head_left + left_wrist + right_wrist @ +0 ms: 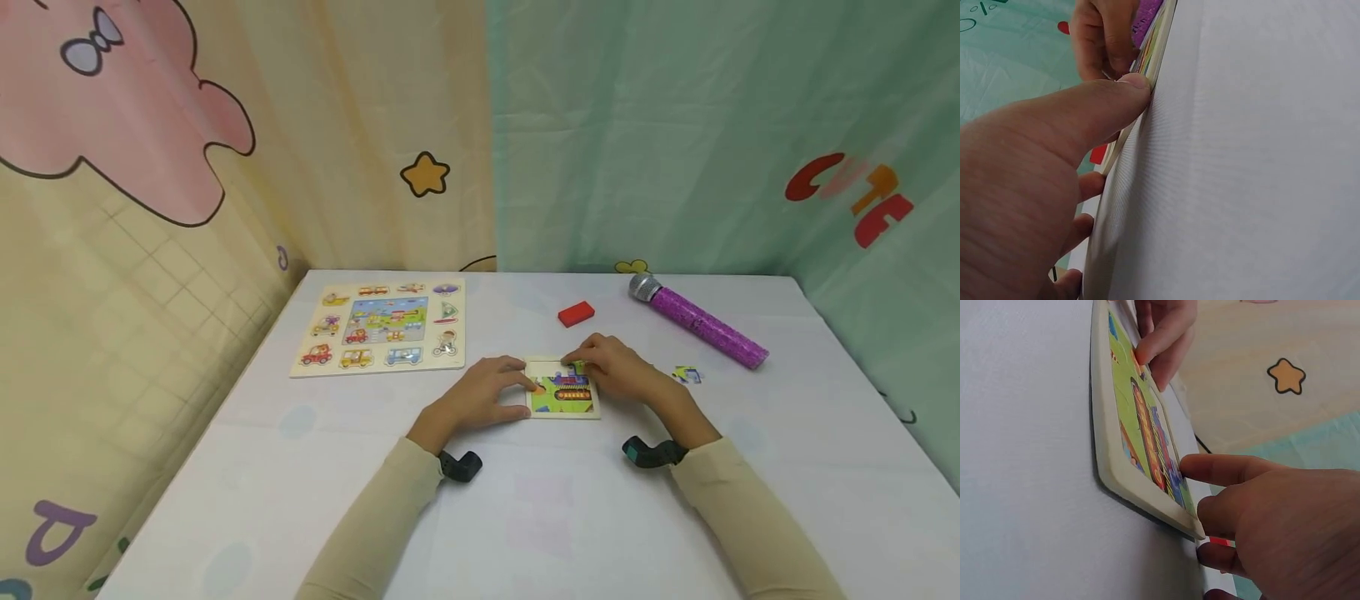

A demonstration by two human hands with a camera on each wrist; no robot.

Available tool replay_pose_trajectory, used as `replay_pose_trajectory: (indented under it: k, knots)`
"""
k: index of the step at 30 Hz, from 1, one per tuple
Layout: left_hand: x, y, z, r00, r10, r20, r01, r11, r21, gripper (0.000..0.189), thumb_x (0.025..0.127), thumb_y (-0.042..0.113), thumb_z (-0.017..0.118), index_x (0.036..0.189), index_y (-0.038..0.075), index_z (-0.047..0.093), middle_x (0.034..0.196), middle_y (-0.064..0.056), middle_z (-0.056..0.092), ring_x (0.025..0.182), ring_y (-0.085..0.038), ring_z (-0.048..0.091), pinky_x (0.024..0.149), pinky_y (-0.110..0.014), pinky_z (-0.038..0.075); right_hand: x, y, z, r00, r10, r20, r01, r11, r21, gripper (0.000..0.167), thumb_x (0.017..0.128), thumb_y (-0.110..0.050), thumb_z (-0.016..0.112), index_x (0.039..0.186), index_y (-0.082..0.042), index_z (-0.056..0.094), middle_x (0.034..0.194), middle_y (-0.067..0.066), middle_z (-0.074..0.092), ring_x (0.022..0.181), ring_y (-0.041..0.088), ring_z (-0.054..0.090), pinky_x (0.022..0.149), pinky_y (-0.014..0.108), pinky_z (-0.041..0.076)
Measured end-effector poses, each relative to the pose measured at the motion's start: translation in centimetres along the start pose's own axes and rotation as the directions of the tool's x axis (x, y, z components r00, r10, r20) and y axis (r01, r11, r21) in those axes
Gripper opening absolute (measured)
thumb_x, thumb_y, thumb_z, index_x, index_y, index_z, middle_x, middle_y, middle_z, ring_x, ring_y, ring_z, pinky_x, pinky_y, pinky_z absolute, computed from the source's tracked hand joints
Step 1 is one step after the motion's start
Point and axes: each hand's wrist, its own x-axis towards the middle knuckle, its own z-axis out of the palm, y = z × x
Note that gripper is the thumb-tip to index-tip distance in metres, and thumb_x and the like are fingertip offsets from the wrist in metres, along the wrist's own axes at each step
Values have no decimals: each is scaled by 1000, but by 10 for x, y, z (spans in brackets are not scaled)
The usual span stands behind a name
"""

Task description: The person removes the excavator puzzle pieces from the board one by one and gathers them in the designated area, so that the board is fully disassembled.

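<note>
A small framed jigsaw puzzle (561, 408) with a bright tracked vehicle picture lies on the table in front of me. My left hand (486, 392) holds its left side, the thumb (1129, 87) along the near edge and a fingertip on the picture. At the far right corner my right hand (617, 368) pinches a green puzzle piece (579, 366), largely covered by the fingers. Beside that piece, a bare cream strip (543, 368) of the frame's bed shows along the far edge. Another loose puzzle piece (687, 375) lies right of my right hand.
A larger wooden vehicle puzzle board (378, 364) lies at the back left. Behind the small puzzle sits a red block (576, 314). A purple glitter microphone (708, 327) lies at the back right. Curtains (637, 133) hang behind the white table (525, 517).
</note>
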Motion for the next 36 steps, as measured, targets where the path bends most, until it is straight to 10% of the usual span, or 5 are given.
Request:
replay_pose_trajectory:
  k: [36]
  knots:
    - [5,15,0,998,16,55,-20,996,89,43,95,30,61,139,31,62,157,-2,41,146,-22,31,120,-45,23,0,-2,-1,999,-30,39,34,994,-109,30,98,-6,65,127,-16,70,121,11,59,109,31,55,96,52,50]
